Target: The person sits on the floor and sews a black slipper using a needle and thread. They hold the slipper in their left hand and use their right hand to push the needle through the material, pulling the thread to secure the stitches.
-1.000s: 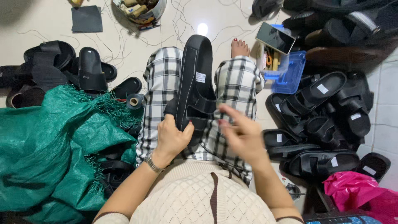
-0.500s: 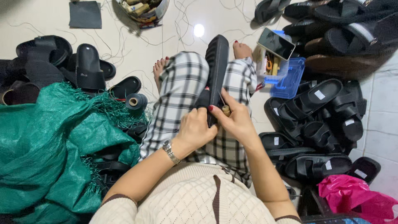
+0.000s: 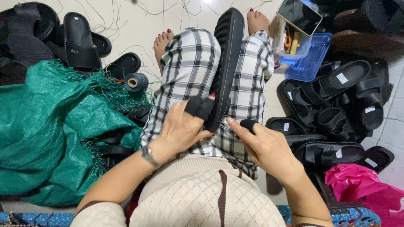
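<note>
The left hand [image 3: 181, 130] grips the near end of a black slide sandal [image 3: 225, 63], its fingers, two of them capped in black finger guards [image 3: 198, 107], curled over the sandal's left edge and clamped on it. The sandal stands on its side along the person's lap, between the knees of the black-and-white checked trousers [image 3: 189, 63], its ribbed sole edge turned up and its far end pointing toward the bare feet. The right hand [image 3: 267, 147] hangs just beside the sandal's near end, fingers loosely spread and closed on nothing, with a black guard on one fingertip; whether it touches the sole I cannot tell. The sandal looks light and fairly stiff in the sole, probably rubbery foam with some give, not fragile and not slippery thanks to the ribbing; the thick sole edge near the heel, where the left hand already has it, seems the firmest place to hold. Left of the lap lies a crumpled green woven sack [image 3: 50, 134] with frayed edges, and just beyond it a spool of dark thread [image 3: 135, 82]. Loose threads trail across the pale floor [image 3: 126, 25]. To the right are a blue plastic box [image 3: 309, 61], a heap of black sandals [image 3: 336, 105] and a pink plastic bag [image 3: 362, 185].
</note>
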